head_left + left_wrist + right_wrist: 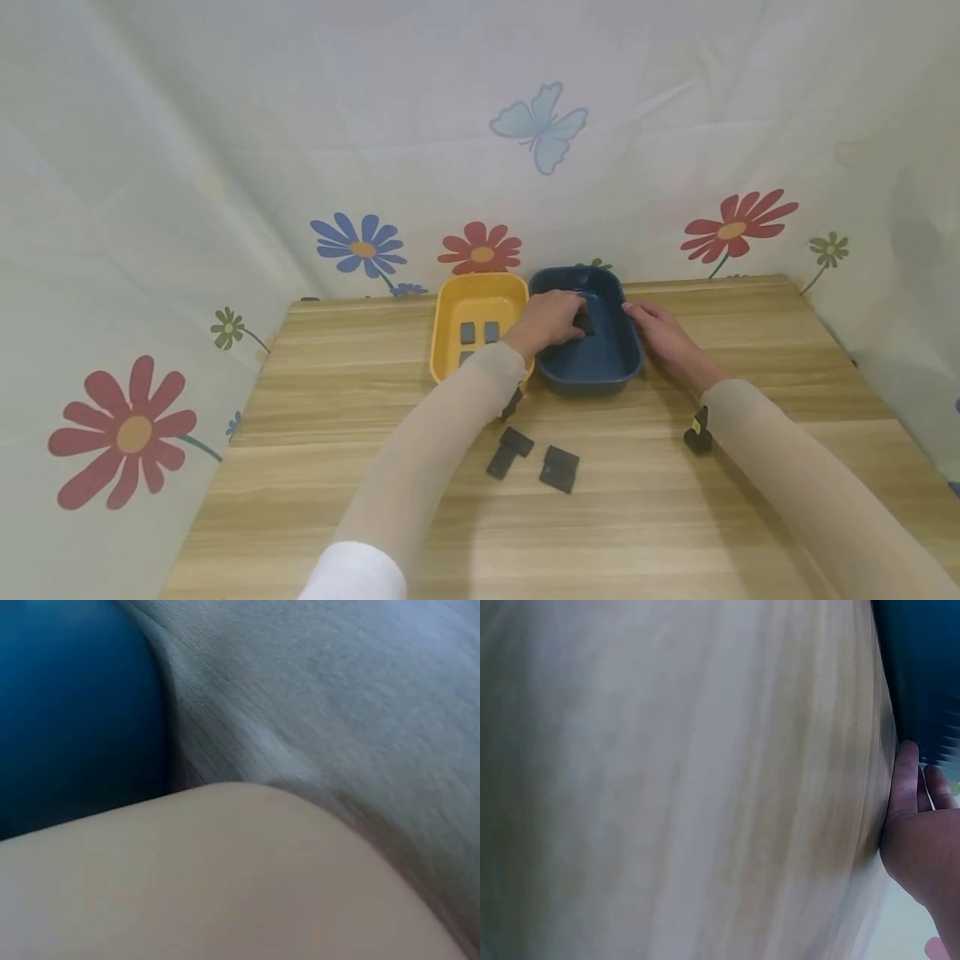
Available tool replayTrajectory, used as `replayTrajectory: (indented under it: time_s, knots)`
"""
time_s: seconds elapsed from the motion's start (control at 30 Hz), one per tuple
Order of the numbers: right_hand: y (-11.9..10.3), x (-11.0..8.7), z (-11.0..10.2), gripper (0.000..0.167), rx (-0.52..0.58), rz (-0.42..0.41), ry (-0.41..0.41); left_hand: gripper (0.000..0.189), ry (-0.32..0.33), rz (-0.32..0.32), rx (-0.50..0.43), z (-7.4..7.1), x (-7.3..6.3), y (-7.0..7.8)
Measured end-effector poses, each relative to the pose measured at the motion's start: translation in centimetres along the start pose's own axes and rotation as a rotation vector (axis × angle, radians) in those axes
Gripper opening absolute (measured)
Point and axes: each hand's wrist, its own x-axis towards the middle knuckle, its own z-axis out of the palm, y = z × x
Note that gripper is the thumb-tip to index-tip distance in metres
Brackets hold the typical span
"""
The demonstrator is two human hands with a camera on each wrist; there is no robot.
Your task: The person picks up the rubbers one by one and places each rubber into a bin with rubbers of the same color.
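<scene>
My left hand [553, 318] reaches down into the dark blue tray [588, 362] and holds a small dark rectangular block [586, 322] near its fingertips. At the tray's right rim, my right hand [666, 335] grips the edge, thumb over the top. The right wrist view shows fingers [906, 780] against the tray's outer wall [926, 682]. To the left, a yellow tray [442, 312] contains several grey blocks [491, 332], partly covered by the left forearm. In the left wrist view, only the blue tray's side [75, 712] and a blurred piece of arm appear.
Dark blocks lie in a loose pair [510, 452] and another pair [559, 469] on the wooden table [322, 433]. More dark pieces [512, 405] are half hidden by the left sleeve. A flower-printed curtain [420, 167] hangs behind the table.
</scene>
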Motion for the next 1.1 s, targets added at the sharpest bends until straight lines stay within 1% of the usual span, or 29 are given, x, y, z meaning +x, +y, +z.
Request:
replayTrajectory:
  time_s: [0.3, 0.53, 0.6, 0.67, 0.83, 0.97, 1.03, 1.1]
  knots:
    - [-0.1, -0.3, 0.3, 0.064, 0.0, -0.014, 0.002, 0.048, 0.025, -0.01, -0.019, 0.2, -0.4, 0.1]
    - [0.1, -0.4, 0.3, 0.064, -0.03, -0.005, 0.015, 0.052, 0.02, -0.024, -0.059, 0.4, -0.3, 0.0]
    - [0.1, -0.3, 0.2, 0.064, -0.03, -0.004, 0.011, 0.054, 0.033, -0.032, -0.093, 0.2, -0.2, -0.2]
    - [0.1, -0.3, 0.2, 0.064, -0.018, 0.0, 0.008, 0.055, 0.06, -0.032, -0.142, 0.0, -0.2, -0.4]
    - [-0.1, -0.2, 0.0, 0.066, -0.031, 0.007, -0.003, 0.051, 0.139, -0.023, -0.321, -0.6, -0.3, -1.0]
    - [-0.3, -0.1, 0.0, 0.066, -0.031, 0.01, -0.01, 0.051, 0.2, -0.029, -0.44, -1.4, -0.7, -1.2]
    - [-0.3, -0.1, 0.0, 0.065, -0.024, 0.015, -0.007, 0.052, 0.24, -0.021, -0.489, -1.8, -0.9, -1.3]
    - [-0.3, 0.0, 0.1, 0.064, -0.023, 0.016, -0.006, 0.053, 0.266, -0.006, -0.525, -2.4, -1.2, -1.4]
